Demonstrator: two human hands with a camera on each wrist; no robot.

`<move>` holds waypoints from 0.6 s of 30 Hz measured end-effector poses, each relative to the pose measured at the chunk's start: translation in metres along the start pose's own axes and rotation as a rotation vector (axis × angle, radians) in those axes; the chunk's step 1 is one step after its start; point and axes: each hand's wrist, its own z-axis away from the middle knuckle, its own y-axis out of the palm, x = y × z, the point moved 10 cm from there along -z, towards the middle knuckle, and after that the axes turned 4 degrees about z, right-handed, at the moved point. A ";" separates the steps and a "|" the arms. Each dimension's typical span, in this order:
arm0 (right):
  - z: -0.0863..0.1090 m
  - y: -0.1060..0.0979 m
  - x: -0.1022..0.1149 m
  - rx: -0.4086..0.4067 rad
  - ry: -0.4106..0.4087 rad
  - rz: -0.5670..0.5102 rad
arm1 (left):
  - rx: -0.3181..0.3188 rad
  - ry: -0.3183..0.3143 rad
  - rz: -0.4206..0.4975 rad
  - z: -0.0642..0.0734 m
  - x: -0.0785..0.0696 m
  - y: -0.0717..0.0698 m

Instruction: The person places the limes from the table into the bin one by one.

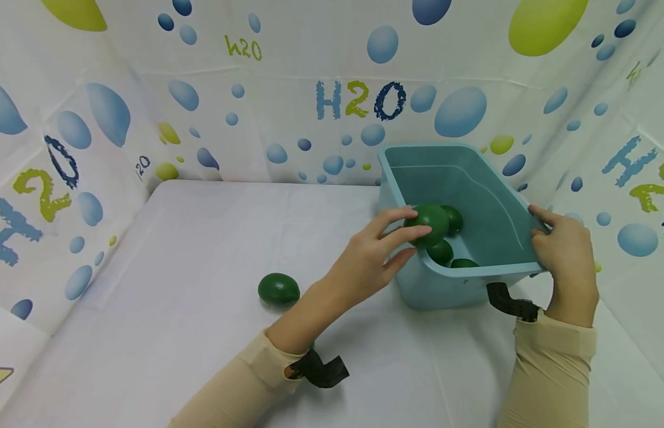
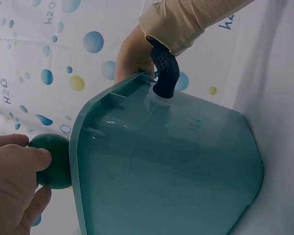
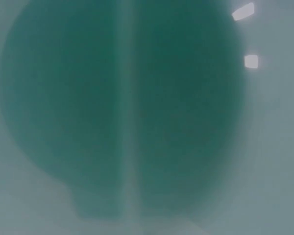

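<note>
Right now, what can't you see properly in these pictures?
Head view: a green thing; the left forearm hides most.
Head view: the nearest green fruit in the blue bin; its front rim hides part.
Left wrist view: the left hand; the left edge cuts it.
Right wrist view: a dark shape; too blurred to name.

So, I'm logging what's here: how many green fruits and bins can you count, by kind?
Green fruits: 5 (1 in the left hand, 3 in the bin, 1 on the table)
Bin: 1
Total: 6, leaving out a green sliver too hidden to tell
</note>
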 end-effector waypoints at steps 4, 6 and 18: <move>0.000 0.000 0.000 0.001 0.003 -0.001 | 0.026 -0.015 -0.021 0.001 0.002 0.004; 0.000 0.000 0.001 0.001 0.003 -0.003 | 0.041 -0.027 -0.023 0.002 0.003 0.006; -0.001 0.001 0.000 0.018 0.022 -0.015 | 0.104 -0.079 -0.068 0.003 0.009 0.012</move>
